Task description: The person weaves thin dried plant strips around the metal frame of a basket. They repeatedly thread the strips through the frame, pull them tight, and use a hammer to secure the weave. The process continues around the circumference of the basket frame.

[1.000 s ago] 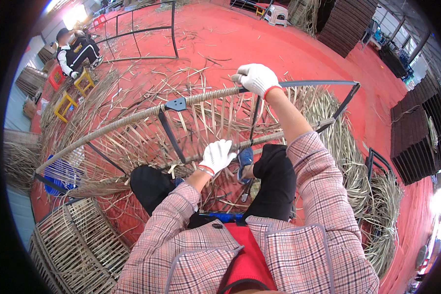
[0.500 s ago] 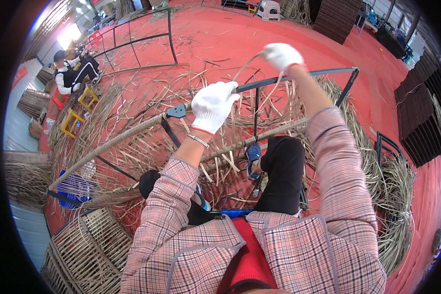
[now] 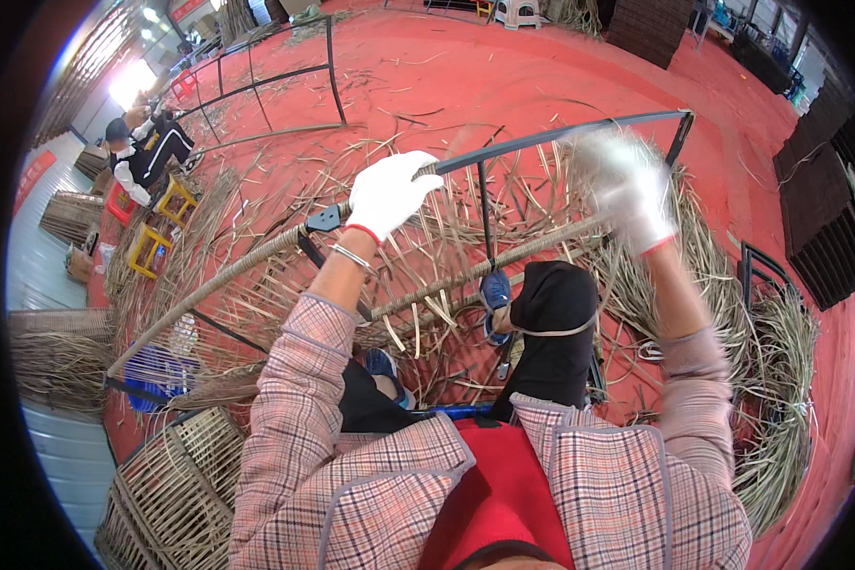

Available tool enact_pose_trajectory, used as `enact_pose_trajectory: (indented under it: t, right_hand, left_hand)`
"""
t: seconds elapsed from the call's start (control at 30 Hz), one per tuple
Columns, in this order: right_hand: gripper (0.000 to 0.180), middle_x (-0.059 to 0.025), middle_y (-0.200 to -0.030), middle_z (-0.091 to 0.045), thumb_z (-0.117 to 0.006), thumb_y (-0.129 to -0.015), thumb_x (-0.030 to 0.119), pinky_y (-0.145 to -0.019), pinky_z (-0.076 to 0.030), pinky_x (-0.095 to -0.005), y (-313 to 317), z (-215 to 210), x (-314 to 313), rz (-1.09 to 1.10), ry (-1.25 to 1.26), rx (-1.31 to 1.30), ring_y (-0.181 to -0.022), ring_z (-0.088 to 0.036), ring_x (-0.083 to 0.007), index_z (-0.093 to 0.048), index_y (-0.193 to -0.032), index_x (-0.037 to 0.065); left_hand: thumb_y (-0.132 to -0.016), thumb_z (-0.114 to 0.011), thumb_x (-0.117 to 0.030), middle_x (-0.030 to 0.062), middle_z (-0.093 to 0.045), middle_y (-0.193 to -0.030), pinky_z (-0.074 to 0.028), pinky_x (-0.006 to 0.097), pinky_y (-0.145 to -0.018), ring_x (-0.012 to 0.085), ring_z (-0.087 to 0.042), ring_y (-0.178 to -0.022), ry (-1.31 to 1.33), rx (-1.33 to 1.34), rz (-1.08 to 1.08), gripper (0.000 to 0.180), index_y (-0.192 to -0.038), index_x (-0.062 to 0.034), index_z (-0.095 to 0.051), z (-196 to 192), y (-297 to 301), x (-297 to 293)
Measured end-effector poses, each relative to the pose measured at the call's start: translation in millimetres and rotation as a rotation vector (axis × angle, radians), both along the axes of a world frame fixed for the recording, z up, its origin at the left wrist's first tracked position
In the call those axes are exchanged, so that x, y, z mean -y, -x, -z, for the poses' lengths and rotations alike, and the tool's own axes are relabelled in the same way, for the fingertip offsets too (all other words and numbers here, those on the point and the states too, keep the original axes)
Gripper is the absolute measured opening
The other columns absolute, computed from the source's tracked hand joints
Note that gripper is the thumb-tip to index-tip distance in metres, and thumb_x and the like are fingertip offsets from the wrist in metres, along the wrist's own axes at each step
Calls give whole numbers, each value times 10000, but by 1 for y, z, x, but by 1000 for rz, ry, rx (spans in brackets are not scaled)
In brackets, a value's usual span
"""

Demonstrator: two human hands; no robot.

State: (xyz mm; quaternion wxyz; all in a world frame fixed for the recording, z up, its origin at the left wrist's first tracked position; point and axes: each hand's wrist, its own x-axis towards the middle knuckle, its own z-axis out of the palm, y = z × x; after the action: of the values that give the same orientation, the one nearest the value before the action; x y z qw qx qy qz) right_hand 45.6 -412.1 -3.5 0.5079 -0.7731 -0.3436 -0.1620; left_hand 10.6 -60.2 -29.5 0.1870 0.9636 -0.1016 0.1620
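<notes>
A long dark metal frame (image 3: 532,139) lies slantwise before me. Its left part is wound with tan strip, as is its lower rail (image 3: 522,251). My left hand (image 3: 392,197), in a white knit glove, is closed round the top rail where the winding (image 3: 429,172) meets bare metal. To its left sits a dark bracket plate (image 3: 323,219). My right hand (image 3: 629,190), also gloved, is smeared by motion below the rail's right part; whether it holds a strip cannot be made out. A pale strip (image 3: 556,332) crosses my right knee.
Loose strips (image 3: 427,332) litter the red floor around my feet. A big bundle of strips (image 3: 769,418) lies at right, near dark stacked panels (image 3: 826,218). Left are a blue basket (image 3: 157,375), woven frames (image 3: 176,475) and yellow stools (image 3: 147,249). Another person (image 3: 142,157) sits far left.
My right hand has swung down and to the right from above the rail, and is now blurred. My left hand stays on the rail. A strip now lies across my right knee.
</notes>
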Motion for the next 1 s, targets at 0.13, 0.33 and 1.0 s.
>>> enact_pose_trajectory:
  t: [0.13,0.33,1.0]
  right_hand:
    - [327,-145,-1083,-715,-614,-980,203,-856,-552,-425,37,102,-156,33,70,-101,-997,-690,-345,-651,-1293,115]
    - [413,-122,-1036,-694,-617,-1001,147,-771,-527,-354,27,138,-210,171,-354,-114,-865,-670,-219,-603,-1411,104]
    - [185,-159,-915,-682,-607,-971,243,-802,-515,-452,36,114,-190,43,-156,-524,-872,-676,-362,-605,-1004,61]
  left_hand:
    - [-983,-623,-245,25,-714,-927,-516,282,-695,127,-616,-758,370,-389,185,297,-1208,-74,-712,-16,-8,-13]
    - [-1002,-585,-217,-14,-643,-782,-433,242,-547,71,-512,-596,587,-494,157,281,-1173,-30,-708,-12,-13,-11]
    - [-899,-690,-219,94,-739,-980,-553,355,-737,253,-711,-803,4,61,58,333,-1220,-128,-692,1,9,2]
